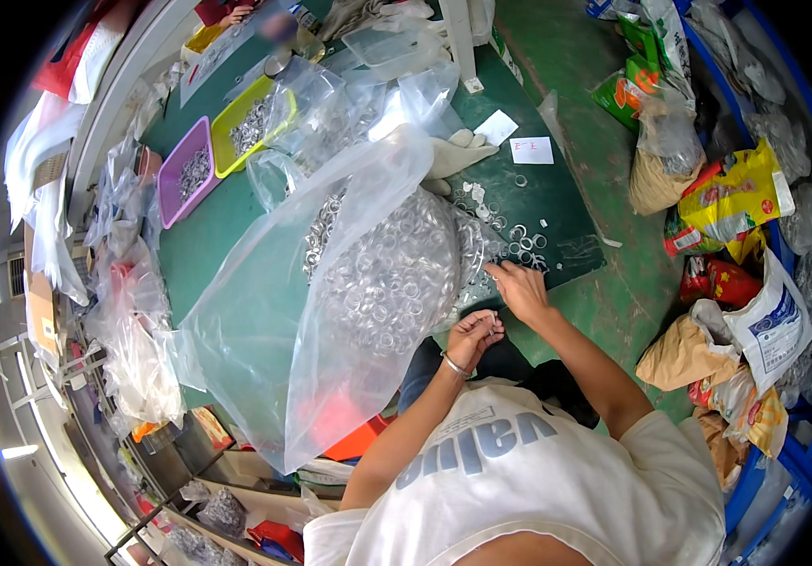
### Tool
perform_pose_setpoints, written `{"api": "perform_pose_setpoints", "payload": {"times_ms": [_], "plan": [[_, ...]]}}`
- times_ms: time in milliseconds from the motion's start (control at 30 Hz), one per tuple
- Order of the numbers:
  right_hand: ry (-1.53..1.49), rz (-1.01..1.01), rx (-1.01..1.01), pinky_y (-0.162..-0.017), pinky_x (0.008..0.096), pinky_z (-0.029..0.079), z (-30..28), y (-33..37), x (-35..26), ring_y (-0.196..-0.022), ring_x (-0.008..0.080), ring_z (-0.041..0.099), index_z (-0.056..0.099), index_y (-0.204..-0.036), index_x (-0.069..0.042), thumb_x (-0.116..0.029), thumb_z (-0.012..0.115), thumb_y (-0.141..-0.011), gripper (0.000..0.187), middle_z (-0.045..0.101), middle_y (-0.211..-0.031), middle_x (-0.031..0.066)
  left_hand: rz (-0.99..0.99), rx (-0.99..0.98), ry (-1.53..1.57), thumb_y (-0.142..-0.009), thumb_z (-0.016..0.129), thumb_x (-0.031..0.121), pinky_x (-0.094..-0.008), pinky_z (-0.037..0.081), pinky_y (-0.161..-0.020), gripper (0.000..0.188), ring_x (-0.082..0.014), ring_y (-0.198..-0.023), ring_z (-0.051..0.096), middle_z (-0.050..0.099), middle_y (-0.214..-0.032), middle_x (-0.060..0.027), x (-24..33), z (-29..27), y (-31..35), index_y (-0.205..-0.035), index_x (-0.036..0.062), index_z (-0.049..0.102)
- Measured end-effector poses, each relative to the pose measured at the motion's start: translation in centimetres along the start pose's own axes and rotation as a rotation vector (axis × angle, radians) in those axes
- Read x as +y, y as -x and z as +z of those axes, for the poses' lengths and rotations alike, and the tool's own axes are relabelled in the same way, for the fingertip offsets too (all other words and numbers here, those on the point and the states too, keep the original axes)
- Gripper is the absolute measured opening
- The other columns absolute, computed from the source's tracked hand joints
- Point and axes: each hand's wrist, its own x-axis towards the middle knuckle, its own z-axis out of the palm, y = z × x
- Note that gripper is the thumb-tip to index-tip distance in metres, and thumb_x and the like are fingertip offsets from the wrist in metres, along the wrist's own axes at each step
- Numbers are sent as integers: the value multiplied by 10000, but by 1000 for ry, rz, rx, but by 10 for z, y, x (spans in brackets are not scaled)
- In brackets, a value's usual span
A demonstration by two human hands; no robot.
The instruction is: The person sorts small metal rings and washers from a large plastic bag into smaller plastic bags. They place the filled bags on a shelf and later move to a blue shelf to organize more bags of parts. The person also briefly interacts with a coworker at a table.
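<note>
Rings [527, 244] lie beyond the right hand [520, 291], grip unclear; left hand [471, 339] pinches a small piece [493, 327].

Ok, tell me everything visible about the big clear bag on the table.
The big clear bag looks like thin, wrinkled plastic. It lies on the green table, its right part bulging with silvery rings, its slack part spreading left and past the table's near edge. The left hand and right hand are near its right end; contact is unclear.
</note>
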Motion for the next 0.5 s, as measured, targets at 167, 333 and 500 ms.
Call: {"api": "perform_pose_setpoints", "payload": {"times_ms": [167, 333, 500], "plan": [[74, -90, -57, -527, 349, 471, 2, -2, 6, -662, 248, 591, 601, -948, -111, -59, 520, -707, 259, 534, -777, 91, -29, -48, 6, -820, 519, 34, -331, 490, -769, 213, -183, -839, 586, 591, -908, -83, 3, -1, 6, -1027, 16, 563], [88, -208, 16, -522, 338, 471, 2, -3, 12, -643, 235, 581, 600, -928, -115, -62, 539, -695, 247, 511, -757, 75, -27, -146, 166, -786, 525, 39, -347, 487, -762, 210, -197, -841, 581, 585, -926, -92, 1, -8, 8, -989, 19, 572], [-129, -168, 95, -501, 325, 443, 0, 0, 20, -594, 196, 565, 596, -893, -117, -70, 604, -713, 185, 518, -729, 53, -86, 13, 50, -843, 527, 119, -281, 479, -677, 190, -159, -736, 573, 592, -859, -62, -7, -28, -4, -1009, 37, 566]]}}
